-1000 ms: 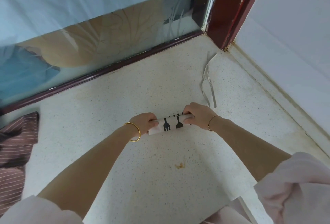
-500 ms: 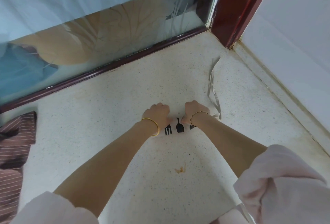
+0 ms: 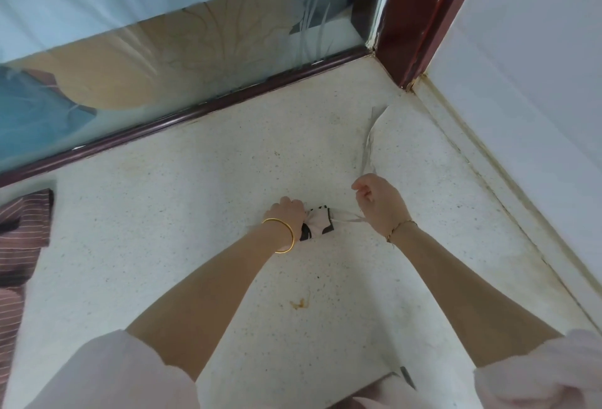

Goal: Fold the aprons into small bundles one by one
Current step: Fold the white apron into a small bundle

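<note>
Cream-and-black apron bundle lies mid-worktop, its left end gripped by the left hand, while the right hand, fingers curled, seems to pinch its strap.

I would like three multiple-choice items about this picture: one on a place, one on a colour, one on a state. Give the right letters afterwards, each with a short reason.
1. Where does the brown striped cloth lie?
A. at the left edge of the speckled surface
B. in the far right corner
C. in the person's lap

2. What colour is the bangle on the left wrist?
A. silver
B. gold
C. black

3. What is the left hand doing?
A. lying flat with straight fingers
B. gripping the rolled apron
C. pointing at the glass

Answers: 1 A, the cloth shows only at the left border; 2 B, the ring shines yellow; 3 B, the fingers curl round one end of the roll.
</note>
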`<state>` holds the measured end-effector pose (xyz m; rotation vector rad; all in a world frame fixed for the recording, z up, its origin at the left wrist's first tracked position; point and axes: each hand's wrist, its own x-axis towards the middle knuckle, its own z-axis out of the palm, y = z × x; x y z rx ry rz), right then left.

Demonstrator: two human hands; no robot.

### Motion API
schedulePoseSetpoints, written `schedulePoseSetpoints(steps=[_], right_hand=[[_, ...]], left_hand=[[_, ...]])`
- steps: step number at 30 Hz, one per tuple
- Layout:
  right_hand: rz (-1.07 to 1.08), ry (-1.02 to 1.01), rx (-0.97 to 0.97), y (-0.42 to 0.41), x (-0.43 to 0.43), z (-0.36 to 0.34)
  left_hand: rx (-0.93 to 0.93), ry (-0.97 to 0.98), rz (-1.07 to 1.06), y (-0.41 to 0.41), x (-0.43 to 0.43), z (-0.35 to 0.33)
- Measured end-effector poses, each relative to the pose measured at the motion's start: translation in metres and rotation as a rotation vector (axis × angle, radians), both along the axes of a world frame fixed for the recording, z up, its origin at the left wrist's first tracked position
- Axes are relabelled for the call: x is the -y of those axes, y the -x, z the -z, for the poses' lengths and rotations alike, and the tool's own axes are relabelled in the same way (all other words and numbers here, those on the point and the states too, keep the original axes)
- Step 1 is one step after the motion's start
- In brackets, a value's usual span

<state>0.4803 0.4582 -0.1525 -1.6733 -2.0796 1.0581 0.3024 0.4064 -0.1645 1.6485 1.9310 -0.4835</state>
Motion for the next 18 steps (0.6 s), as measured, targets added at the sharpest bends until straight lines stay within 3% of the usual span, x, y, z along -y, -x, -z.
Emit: schedulePoseSetpoints(steps=[9, 12, 15, 18], right_hand=[[0.084, 0.013, -0.024, -0.007, 0.036, -0.013], [0.146, -0.128, -0.125, -0.004, 0.040, -0.032], [-0.004, -0.214, -0.179, -0.001, 0.036, -0.052], [-0.277, -0.185, 0.041, 0.005, 0.029, -0.059]], left_hand=[[0.484, -0.004, -0.338, 0.005, 0.028, -0.022], [0.552, -0.025, -0.353, 0.008, 0.035, -0.037], [0.586, -0.043, -0.350, 0.013, 0.038, -0.053], [0.575, -0.069, -0.335, 0.016, 0.040, -0.066]])
